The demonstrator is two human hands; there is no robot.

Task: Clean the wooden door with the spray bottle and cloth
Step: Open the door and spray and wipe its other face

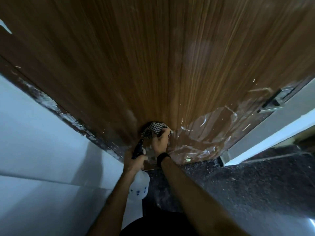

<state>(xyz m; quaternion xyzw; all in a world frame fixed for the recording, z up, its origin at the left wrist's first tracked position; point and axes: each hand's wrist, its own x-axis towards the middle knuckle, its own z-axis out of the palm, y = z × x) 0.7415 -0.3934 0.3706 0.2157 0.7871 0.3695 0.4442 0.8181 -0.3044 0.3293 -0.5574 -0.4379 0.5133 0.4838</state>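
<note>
The right hand (159,142) grips a bunched black-and-white checked cloth (153,129), fingers curled over its lower edge, and holds it against the lower part of the wooden door (153,57). A dark wristband (162,158) sits on that wrist, and the bare forearm runs down toward the bottom right of the view. Just left of it and slightly lower, the left hand (133,163) is wrapped round the neck of a spray bottle (139,185), its fingers closed below the black trigger head (138,149), which points up at the door close beside the cloth; the translucent white body with small blue marks hangs below the hand. The door fills the upper view, brown with vertical grain, and a loose sheet of clear plastic film (209,133), wrinkled and partly peeled, clings to its lower right area, beginning just right of the cloth. Near the door's right edge sits a metal handle (272,103). Along the left edge runs a dark frame (51,103) flecked with white paint, meeting a pale wall (34,150). Below the door lies a dark speckled floor (238,184), and a white strip of frame or skirting (272,133) runs on the right.
</note>
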